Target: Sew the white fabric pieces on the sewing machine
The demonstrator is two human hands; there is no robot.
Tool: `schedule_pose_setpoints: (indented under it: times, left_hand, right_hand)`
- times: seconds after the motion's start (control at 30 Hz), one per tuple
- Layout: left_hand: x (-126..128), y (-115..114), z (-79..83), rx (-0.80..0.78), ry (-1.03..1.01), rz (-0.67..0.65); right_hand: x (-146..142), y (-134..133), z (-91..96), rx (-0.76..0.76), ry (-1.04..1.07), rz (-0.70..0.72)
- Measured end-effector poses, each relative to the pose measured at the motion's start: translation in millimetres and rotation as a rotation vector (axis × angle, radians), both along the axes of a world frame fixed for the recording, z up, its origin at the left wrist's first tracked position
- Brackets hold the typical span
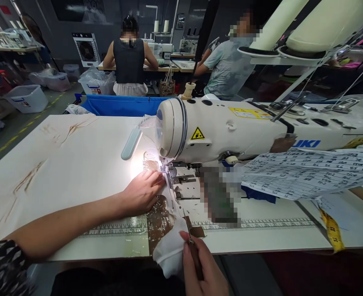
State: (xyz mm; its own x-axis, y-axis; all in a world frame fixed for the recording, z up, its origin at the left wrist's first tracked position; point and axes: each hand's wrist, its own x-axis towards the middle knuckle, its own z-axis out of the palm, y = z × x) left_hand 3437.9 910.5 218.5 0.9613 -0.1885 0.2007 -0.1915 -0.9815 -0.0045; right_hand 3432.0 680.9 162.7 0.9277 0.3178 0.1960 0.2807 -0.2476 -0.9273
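Note:
A white sewing machine (230, 129) lies across the table, its needle area lit by a lamp. A strip of white cloth (169, 246) runs from the needle toward me over a shiny brown patch on the table. My left hand (142, 191) lies flat on the cloth just left of the presser foot (168, 169), fingers stretched out. My right hand (202, 269) is at the table's near edge, fingers closed round a thin brown-handled pointed tool (193, 248) that rests on the cloth's near end.
A printed paper sheet (310, 172) lies under the machine arm at right, with a yellow tape measure (332, 230) beside it. Ruler strips (252, 224) run along the table front. A blue bin (119, 105) stands behind the table. Two people sew at benches farther back.

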Motion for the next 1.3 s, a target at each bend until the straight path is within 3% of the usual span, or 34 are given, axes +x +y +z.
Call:
schedule_pose_setpoints:
  times: [0.13,0.23,0.37,0.6,0.77,0.9,1.03,1.3]
  left_hand:
    - [4.1,4.0,2.2,-0.007,-0.004,0.041]
    - [4.3,9.0,-0.2,-0.078,-0.029,-0.011]
    - [4.2,13.8,-2.9,-0.113,-0.049,-0.063]
    - [9.3,16.6,-4.9,-0.01,-0.052,0.002]
    - [7.2,17.9,-5.9,-0.061,-0.069,0.008]
    - [6.6,18.2,-4.1,-0.125,-0.059,-0.055]
    - [9.4,20.5,-6.1,-0.074,-0.091,-0.041]
    - [9.3,22.6,-9.3,-0.08,-0.129,0.01]
  right_hand:
    - [12.5,0.1,1.5,-0.044,-0.123,0.07]
    - [19.2,-0.4,1.5,-0.062,-0.166,0.134]
    - [20.7,4.1,0.8,-0.04,-0.109,0.098]
    - [29.2,15.0,3.5,-0.082,-0.137,0.165]
    - [28.5,22.9,4.9,-0.076,-0.092,0.086]
    - [34.4,24.8,-2.8,-0.097,-0.171,0.12]
    - [41.7,27.7,-8.4,-0.1,-0.244,0.136]
    - [49.4,35.1,0.4,-0.133,-0.255,0.148]
